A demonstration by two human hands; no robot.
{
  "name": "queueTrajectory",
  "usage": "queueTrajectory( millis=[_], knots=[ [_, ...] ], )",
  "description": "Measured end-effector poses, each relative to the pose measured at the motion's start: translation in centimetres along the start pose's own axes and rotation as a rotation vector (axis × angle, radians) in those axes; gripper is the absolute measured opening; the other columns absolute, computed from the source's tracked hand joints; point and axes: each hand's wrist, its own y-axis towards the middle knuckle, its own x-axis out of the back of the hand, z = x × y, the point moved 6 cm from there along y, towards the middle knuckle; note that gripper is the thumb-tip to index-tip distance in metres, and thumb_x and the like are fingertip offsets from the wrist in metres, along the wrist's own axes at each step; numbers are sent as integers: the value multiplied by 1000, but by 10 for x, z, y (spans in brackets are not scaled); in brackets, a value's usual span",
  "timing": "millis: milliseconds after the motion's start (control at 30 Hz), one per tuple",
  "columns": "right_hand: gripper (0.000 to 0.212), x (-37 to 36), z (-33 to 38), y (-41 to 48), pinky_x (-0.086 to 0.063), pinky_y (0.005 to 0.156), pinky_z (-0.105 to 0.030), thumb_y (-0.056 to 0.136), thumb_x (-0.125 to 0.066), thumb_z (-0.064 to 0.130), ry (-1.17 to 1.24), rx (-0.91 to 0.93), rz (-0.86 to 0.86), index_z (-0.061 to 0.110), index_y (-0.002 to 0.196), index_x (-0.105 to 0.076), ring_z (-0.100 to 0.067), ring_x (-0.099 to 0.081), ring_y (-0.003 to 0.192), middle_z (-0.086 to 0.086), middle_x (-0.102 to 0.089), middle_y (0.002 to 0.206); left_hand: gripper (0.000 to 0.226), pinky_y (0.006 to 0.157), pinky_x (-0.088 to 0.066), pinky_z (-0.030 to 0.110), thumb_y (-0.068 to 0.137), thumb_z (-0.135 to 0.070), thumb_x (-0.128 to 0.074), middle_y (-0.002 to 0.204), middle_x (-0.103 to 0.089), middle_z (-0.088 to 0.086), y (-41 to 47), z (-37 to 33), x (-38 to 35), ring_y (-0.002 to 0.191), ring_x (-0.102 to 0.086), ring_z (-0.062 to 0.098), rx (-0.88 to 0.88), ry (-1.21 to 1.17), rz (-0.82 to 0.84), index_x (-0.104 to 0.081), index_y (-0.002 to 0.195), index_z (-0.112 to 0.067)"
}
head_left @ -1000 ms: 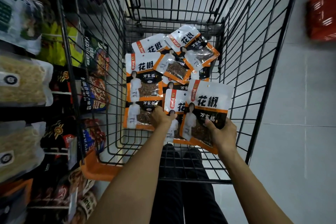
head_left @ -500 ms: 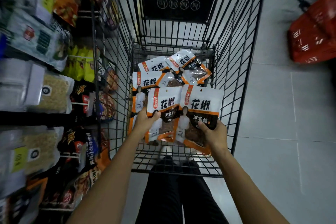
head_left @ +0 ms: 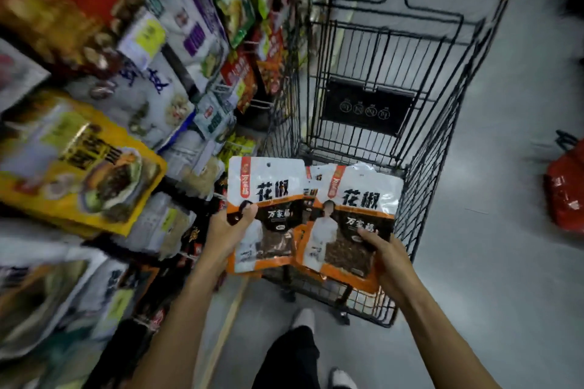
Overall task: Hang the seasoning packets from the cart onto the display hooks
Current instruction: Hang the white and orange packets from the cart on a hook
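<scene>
My left hand (head_left: 229, 230) grips the lower left of a white, orange and black seasoning packet (head_left: 271, 189), thumb on its front. My right hand (head_left: 384, 254) holds another such packet (head_left: 360, 199) by its lower right corner; the edge of a further packet shows behind it. Both packets are lifted above the near end of the black wire cart (head_left: 420, 186). Whatever lies in the cart's basket is hidden behind them. The display shelving (head_left: 132, 98) with hanging bagged goods fills the left side, blurred; I cannot make out single hooks.
A yellow food bag (head_left: 79, 167) and several other packets hang on the left display close to my left arm. A red basket (head_left: 565, 193) sits on the grey floor at the right. My legs and shoes are below the cart's near end.
Both hands lifted their packets up out of the cart. The view swung up and left, so the display fills more of the frame and the cart's packets dropped out of sight.
</scene>
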Motion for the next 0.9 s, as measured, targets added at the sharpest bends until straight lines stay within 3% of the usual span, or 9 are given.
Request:
queueTrajectory(
  millis=[67, 200, 300, 367, 500, 633, 700, 767, 900],
  knots=[
    [23, -8, 9, -19, -57, 79, -40, 87, -64, 9, -41, 37, 98, 2, 109, -63, -32, -68, 91, -19, -71, 102, 34, 71, -50, 29, 73, -44, -70, 75, -71, -2, -31, -9, 26, 80, -66, -3, -21, 5, -84, -68, 83, -11],
    [34, -28, 27, -64, -54, 88, -44, 76, -72, 20, -168, 150, 292, 11, 108, -64, -30, -68, 98, -12, -73, 103, 25, 61, -47, 8, 70, -47, -69, 77, -69, -23, -108, -31, 75, 75, -63, -10, -106, -62, -252, -66, 88, -31],
    [24, -52, 34, -99, -54, 83, -44, 77, -72, 21, -251, 203, 435, 13, 99, -65, -28, -69, 96, -7, -74, 95, 31, 78, -48, 23, 73, -50, -70, 90, -68, -14, -169, -38, 115, 86, -64, 6, -125, -91, -430, -65, 95, -29],
    [30, -72, 32, -125, -56, 79, -41, 81, -70, 20, -295, 213, 554, 11, 108, -64, -26, -70, 95, -8, -74, 101, 40, 83, -50, 29, 73, -48, -72, 99, -69, -6, -214, -42, 140, 96, -64, 12, -115, -126, -549, -67, 102, -21],
    [24, -122, 22, -185, -57, 66, -24, 82, -69, 16, -347, 249, 777, 7, 105, -68, -17, -73, 86, -9, -75, 99, 22, 60, -48, 16, 72, -43, -71, 67, -68, -12, -310, -54, 189, 64, -62, 1, -164, -148, -750, -65, 77, -23],
    [34, -169, -3, -246, -53, 91, -41, 79, -70, 18, -433, 285, 951, 4, 109, -67, -28, -68, 101, -13, -73, 105, 17, 75, -46, 32, 80, -35, -71, 81, -66, -4, -401, -47, 235, 78, -60, 12, -172, -151, -930, -66, 89, -21],
    [34, -190, -18, -277, -48, 98, -48, 82, -69, 13, -447, 298, 1028, 2, 114, -65, -31, -66, 106, -16, -70, 110, 19, 68, -44, 32, 80, -36, -72, 70, -61, -3, -446, -43, 255, 68, -56, 12, -192, -143, -1028, -60, 73, -22],
    [35, -209, -38, -310, -47, 100, -51, 81, -69, 14, -446, 282, 1113, 6, 115, -65, -30, -65, 107, -15, -70, 112, 39, 57, -36, 27, 76, -45, -71, 58, -46, -6, -492, -34, 273, 54, -44, 10, -177, -111, -1101, -45, 64, -18],
    [27, -241, -81, -383, -49, 96, -45, 77, -72, 18, -480, 293, 1273, 17, 103, -67, -22, -68, 102, -6, -73, 105, 41, 57, -38, 21, 72, -54, -69, 57, -49, -7, -583, -12, 308, 51, -47, 9, -145, -99, -1243, -49, 65, -19]
  ],
)
